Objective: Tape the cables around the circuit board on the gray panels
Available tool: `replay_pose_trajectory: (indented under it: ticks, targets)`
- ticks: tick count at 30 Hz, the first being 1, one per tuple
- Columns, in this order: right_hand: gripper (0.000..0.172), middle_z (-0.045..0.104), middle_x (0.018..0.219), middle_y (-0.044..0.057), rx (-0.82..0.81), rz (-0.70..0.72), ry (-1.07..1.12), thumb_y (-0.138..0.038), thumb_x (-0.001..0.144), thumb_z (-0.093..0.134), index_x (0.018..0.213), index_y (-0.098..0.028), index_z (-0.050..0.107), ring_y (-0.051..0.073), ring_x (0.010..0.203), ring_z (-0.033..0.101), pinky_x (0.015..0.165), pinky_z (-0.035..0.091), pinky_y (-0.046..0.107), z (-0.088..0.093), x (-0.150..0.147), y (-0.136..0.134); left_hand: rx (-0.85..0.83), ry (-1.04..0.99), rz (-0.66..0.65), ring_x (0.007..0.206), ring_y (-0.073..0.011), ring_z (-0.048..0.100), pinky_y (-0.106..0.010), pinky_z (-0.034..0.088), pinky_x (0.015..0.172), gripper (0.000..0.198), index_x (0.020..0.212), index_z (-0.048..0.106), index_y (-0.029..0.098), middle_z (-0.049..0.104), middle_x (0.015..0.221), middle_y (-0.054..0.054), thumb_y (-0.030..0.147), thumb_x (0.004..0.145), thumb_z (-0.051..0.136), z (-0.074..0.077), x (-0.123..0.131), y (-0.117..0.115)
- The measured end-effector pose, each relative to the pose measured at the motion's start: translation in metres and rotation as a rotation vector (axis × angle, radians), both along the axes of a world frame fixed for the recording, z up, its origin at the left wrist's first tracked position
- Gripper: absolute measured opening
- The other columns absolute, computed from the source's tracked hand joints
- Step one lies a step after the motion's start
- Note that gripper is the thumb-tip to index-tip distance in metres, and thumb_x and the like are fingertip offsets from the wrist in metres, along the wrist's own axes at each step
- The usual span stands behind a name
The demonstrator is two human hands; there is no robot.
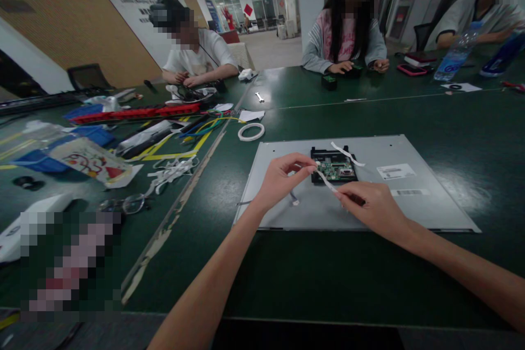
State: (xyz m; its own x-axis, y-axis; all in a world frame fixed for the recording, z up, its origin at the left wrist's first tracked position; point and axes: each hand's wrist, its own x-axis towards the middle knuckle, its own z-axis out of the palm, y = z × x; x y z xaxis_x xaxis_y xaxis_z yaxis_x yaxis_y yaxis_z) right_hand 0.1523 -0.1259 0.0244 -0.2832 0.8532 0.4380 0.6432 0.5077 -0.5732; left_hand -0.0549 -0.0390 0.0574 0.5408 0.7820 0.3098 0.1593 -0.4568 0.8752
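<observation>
A narrow white strip [327, 180], which looks like tape, stretches between my two hands. My left hand [283, 174] pinches its upper end, and my right hand [371, 202] grips the lower end between thumb and fingers. Just behind the strip, a black frame with a green circuit board [334, 169] sits on a flat silver-grey panel [283, 216]. Another white strip [348, 154] lies loosely across the far side of the frame. Below my left hand, a short grey ribbon cable [294, 198] rests on the panel. Labels [396, 171] are stuck on the panel's right part.
A white tape roll [251, 132] lies beyond the panel's far left corner. Leftward are crumpled white strips [170, 172], eyeglasses [133, 204], cables and a red power strip [139, 114]. A wrench [260, 97], a water bottle [457, 54] and several people are across the green table [328, 273].
</observation>
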Motion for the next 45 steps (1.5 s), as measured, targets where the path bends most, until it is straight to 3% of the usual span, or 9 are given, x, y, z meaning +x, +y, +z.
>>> replay_pose_trajectory:
  ticks: [2, 5, 8, 11, 17, 25, 34, 40, 45]
  targets:
    - [0.017, 0.067, 0.088, 0.002, 0.026, 0.026, -0.058, -0.025, 0.089, 0.048, 0.091, -0.020, 0.064, 0.016, 0.075, 0.061, 0.065, 0.049, 0.029, -0.004, 0.000, 0.000, -0.017, -0.004, 0.004, 0.093, -0.0161, 0.059, -0.028, 0.047, 0.079, 0.025, 0.101, 0.061, 0.017, 0.064, 0.103, -0.008, 0.030, 0.081, 0.060, 0.001, 0.000, -0.001]
    - [0.019, 0.067, 0.089, 0.003, 0.062, 0.058, -0.159, -0.023, 0.090, 0.045, 0.092, -0.019, 0.064, 0.017, 0.077, 0.062, 0.067, 0.049, 0.031, -0.008, 0.000, 0.000, 0.000, 0.048, -0.133, 0.105, -0.0184, 0.055, -0.030, 0.045, 0.086, 0.036, 0.113, 0.057, 0.020, 0.059, 0.116, -0.009, 0.027, 0.078, 0.063, 0.005, 0.002, -0.004]
    - [0.021, 0.067, 0.088, 0.004, 0.081, 0.084, -0.238, -0.023, 0.090, 0.043, 0.092, -0.019, 0.064, 0.018, 0.075, 0.062, 0.065, 0.048, 0.032, -0.009, -0.001, -0.001, 0.054, 0.178, -0.284, 0.106, -0.0186, 0.055, -0.032, 0.044, 0.088, 0.032, 0.107, 0.062, 0.021, 0.061, 0.112, -0.007, 0.027, 0.076, 0.065, 0.006, 0.005, -0.009]
    - [0.023, 0.067, 0.086, 0.004, 0.082, 0.097, -0.266, -0.024, 0.091, 0.042, 0.091, -0.019, 0.065, 0.018, 0.075, 0.061, 0.066, 0.048, 0.033, -0.008, -0.001, -0.001, 0.075, 0.261, -0.331, 0.092, -0.0155, 0.059, -0.030, 0.045, 0.084, 0.017, 0.094, 0.067, 0.020, 0.066, 0.096, -0.005, 0.026, 0.078, 0.061, 0.003, 0.008, -0.011]
    - [0.019, 0.067, 0.088, 0.003, -0.004, 0.093, -0.135, -0.024, 0.089, 0.047, 0.091, -0.019, 0.065, 0.016, 0.075, 0.061, 0.067, 0.047, 0.030, -0.006, -0.001, 0.000, 0.057, 0.291, -0.320, 0.081, -0.0132, 0.061, -0.027, 0.047, 0.077, 0.015, 0.082, 0.069, 0.019, 0.068, 0.084, -0.004, 0.027, 0.081, 0.057, 0.001, 0.008, -0.011]
    - [0.016, 0.061, 0.064, -0.005, -0.240, 0.052, 0.122, -0.026, 0.087, 0.053, 0.079, -0.021, 0.066, 0.009, 0.057, 0.056, 0.052, 0.039, 0.021, -0.001, -0.003, 0.001, 0.088, 0.308, -0.290, 0.074, -0.0115, 0.059, -0.025, 0.045, 0.071, 0.015, 0.082, 0.069, 0.017, 0.066, 0.080, -0.003, 0.028, 0.081, 0.059, 0.002, 0.006, -0.009]
    - [0.016, 0.066, 0.084, 0.001, -0.069, 0.049, -0.009, -0.022, 0.088, 0.051, 0.093, -0.018, 0.066, 0.012, 0.073, 0.059, 0.066, 0.043, 0.024, -0.007, -0.001, 0.002, 0.118, 0.328, -0.209, 0.077, -0.0118, 0.061, -0.024, 0.045, 0.072, 0.016, 0.087, 0.070, 0.018, 0.069, 0.084, -0.003, 0.023, 0.082, 0.055, -0.001, 0.007, -0.008]
    - [0.018, 0.067, 0.086, 0.001, -0.050, 0.009, -0.016, -0.023, 0.088, 0.050, 0.095, -0.018, 0.066, 0.013, 0.074, 0.061, 0.070, 0.047, 0.025, -0.009, -0.002, 0.003, 0.141, 0.327, -0.195, 0.077, -0.0118, 0.061, -0.024, 0.045, 0.073, 0.015, 0.084, 0.070, 0.017, 0.069, 0.083, -0.003, 0.023, 0.082, 0.056, -0.003, 0.008, -0.009]
    - [0.020, 0.068, 0.088, 0.002, -0.021, 0.009, -0.034, -0.022, 0.089, 0.048, 0.096, -0.017, 0.066, 0.014, 0.078, 0.061, 0.074, 0.048, 0.026, -0.008, -0.001, 0.002, 0.142, 0.321, -0.110, 0.080, -0.0129, 0.061, -0.026, 0.046, 0.075, 0.016, 0.088, 0.069, 0.018, 0.068, 0.087, -0.004, 0.026, 0.081, 0.057, 0.000, 0.003, -0.004]
